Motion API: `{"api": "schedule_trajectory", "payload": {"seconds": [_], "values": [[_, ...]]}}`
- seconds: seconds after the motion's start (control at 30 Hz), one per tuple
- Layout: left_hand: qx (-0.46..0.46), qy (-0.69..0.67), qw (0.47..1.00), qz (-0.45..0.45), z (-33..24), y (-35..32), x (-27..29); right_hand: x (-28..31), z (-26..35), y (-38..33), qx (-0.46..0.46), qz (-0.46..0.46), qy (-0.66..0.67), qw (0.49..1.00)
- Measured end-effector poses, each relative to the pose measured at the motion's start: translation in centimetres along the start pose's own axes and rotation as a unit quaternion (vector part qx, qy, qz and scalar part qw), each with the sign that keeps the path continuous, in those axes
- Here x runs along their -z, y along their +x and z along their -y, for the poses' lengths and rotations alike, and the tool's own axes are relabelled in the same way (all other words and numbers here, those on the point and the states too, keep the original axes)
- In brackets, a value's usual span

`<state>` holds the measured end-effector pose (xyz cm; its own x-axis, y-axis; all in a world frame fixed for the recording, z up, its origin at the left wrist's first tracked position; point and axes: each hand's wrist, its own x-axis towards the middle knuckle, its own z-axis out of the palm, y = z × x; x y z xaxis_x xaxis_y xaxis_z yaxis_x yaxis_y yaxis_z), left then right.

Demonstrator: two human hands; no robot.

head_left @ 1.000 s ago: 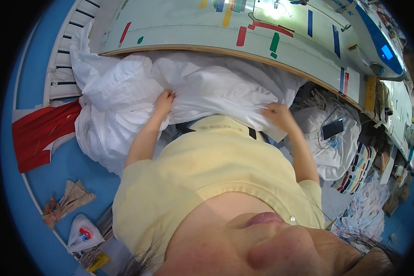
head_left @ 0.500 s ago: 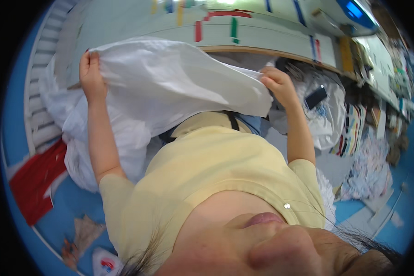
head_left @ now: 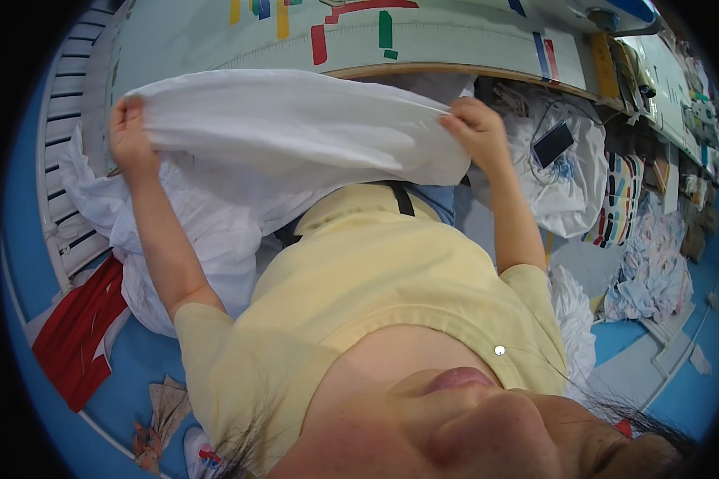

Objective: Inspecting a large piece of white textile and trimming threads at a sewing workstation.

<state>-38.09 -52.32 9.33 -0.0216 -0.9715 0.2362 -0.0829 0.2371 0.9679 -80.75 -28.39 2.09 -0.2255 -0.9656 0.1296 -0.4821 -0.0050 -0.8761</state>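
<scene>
A length of white fabric (head_left: 295,120) is stretched between my two hands, above my lap and along the table's front edge. My left hand (head_left: 133,132) pinches its far left corner, fingers closed over the edge. At the other end my right hand (head_left: 479,132) grips the upper right edge between thumb and fingers. Between them the upper edge runs nearly straight, while the lower part hangs in soft folds. More white cloth (head_left: 192,223) lies bunched below my left forearm; I cannot tell whether it is the same piece.
Ahead is a pale worktable (head_left: 256,56) with coloured tape strips. A black phone (head_left: 553,144) rests on a white bag (head_left: 571,199) at the right. Red cloth (head_left: 80,335) lies at the left beside a white slatted rack (head_left: 64,160). Patterned fabric (head_left: 651,267) is heaped at far right.
My left hand has moved outward to the left and slightly down, pulling the fabric's upper edge straighter and tauter. My right hand keeps its grip with little movement. The view has shifted slightly.
</scene>
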Motion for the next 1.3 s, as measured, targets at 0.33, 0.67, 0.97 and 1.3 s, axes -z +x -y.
{"api": "schedule_trajectory", "payload": {"seconds": [0.33,0.67,0.97,1.3], "values": [[-0.054,0.229,0.970,0.055,8.1,1.9,2.4,4.2,0.5,-0.2,-0.128,0.019,0.027,0.991],[-0.112,0.386,0.909,0.110,7.6,6.9,-9.3,9.0,-0.3,3.4,-0.087,-0.050,-0.073,0.992],[-0.045,0.339,0.938,0.051,7.9,7.2,-9.2,31.4,-4.6,7.0,-0.092,-0.274,-0.505,0.813],[-0.035,0.342,0.939,0.018,7.8,6.9,-8.4,33.5,-9.3,10.4,-0.232,-0.043,-0.676,0.698]]}}
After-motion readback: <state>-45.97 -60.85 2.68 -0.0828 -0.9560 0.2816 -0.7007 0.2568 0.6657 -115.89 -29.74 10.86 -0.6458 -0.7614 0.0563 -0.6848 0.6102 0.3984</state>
